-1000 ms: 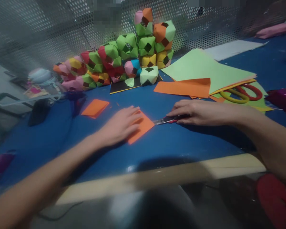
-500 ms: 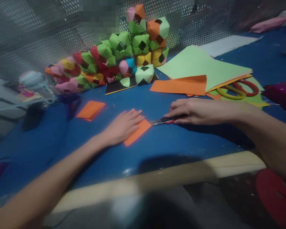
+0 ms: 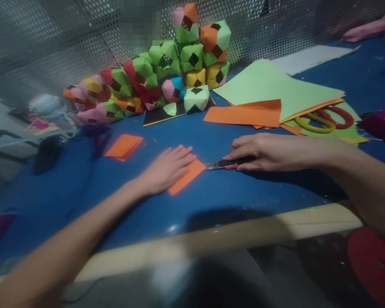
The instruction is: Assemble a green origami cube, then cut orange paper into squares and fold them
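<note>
My left hand (image 3: pixel 167 167) lies flat, fingers stretched out, pressing a small folded orange paper (image 3: pixel 188 177) onto the blue table (image 3: pixel 231 192). My right hand (image 3: pixel 263 150) is closed around a utility knife (image 3: pixel 223 164) with a red and black handle. The knife's blade tip touches the right edge of the orange paper.
A second small orange piece (image 3: pixel 124 146) lies to the left. Behind stands a pile of coloured origami cubes (image 3: pixel 167 77). Green and orange paper sheets (image 3: pixel 269 92) lie at the right, with scissors (image 3: pixel 324 119) and a purple object (image 3: pixel 380 126). A perforated metal screen (image 3: pixel 51 38) backs the table.
The orange paper under my left hand shows less than before. Both hands have stayed in place, apart from a slight shift of the view.
</note>
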Action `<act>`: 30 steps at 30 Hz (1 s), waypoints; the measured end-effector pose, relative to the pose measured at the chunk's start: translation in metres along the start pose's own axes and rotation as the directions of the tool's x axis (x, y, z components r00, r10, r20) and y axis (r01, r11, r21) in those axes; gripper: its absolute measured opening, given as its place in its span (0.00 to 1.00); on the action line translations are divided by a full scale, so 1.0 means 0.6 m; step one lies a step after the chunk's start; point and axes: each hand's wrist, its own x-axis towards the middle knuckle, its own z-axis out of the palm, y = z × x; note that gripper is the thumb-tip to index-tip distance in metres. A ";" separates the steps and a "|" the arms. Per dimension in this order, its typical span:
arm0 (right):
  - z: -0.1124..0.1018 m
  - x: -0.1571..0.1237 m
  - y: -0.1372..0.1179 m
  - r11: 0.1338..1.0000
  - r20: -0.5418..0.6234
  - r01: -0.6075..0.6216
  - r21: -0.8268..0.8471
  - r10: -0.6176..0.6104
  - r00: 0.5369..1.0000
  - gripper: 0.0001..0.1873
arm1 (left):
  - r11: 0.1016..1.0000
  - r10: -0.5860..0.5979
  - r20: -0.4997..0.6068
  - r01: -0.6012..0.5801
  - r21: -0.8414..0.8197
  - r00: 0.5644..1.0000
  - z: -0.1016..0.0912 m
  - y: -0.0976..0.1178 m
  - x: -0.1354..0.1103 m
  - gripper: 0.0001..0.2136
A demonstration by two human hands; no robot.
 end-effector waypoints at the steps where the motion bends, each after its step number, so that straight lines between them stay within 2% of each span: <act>1: 0.000 0.000 -0.001 1.000 0.001 -0.003 0.001 0.003 1.000 0.21 | 1.000 0.002 -0.001 -0.002 0.001 1.000 0.000 0.000 0.000 0.30; 30: 0.008 0.000 -0.028 0.999 0.057 -0.049 0.023 0.048 0.997 0.21 | 1.000 -0.008 -0.008 0.008 0.013 1.000 0.002 0.003 0.001 0.30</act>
